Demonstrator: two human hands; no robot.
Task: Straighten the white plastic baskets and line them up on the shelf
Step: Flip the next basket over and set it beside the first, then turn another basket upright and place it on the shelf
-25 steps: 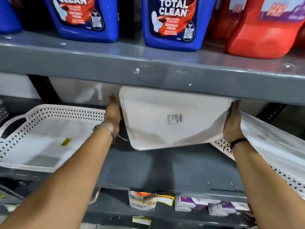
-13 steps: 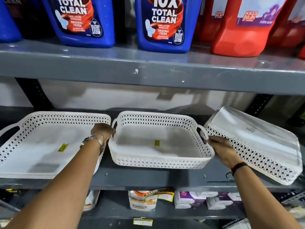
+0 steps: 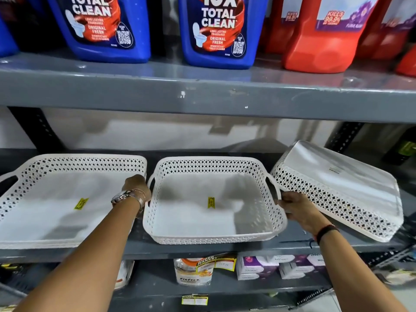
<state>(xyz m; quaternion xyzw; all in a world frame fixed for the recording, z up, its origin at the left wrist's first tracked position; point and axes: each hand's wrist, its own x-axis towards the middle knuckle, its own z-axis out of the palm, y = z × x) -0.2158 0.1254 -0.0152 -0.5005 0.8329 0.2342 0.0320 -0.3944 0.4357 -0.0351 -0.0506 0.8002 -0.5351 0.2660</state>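
Three white plastic lattice baskets stand on the grey middle shelf. The middle basket sits upright with a yellow sticker inside. My left hand grips its left handle and my right hand grips its right handle. The wide left basket lies upright beside it, nearly touching. The right basket is upside down and tilted, its lower edge leaning close to my right hand.
The upper shelf hangs low over the baskets, carrying blue cleaner jugs and red jugs. Black uprights stand at the back. Boxes and packets fill the shelf below.
The middle basket was held bottom-up under the upper shelf a second ago; it has been turned upright and set down on the shelf between the other two. Both hands stay on its handles.
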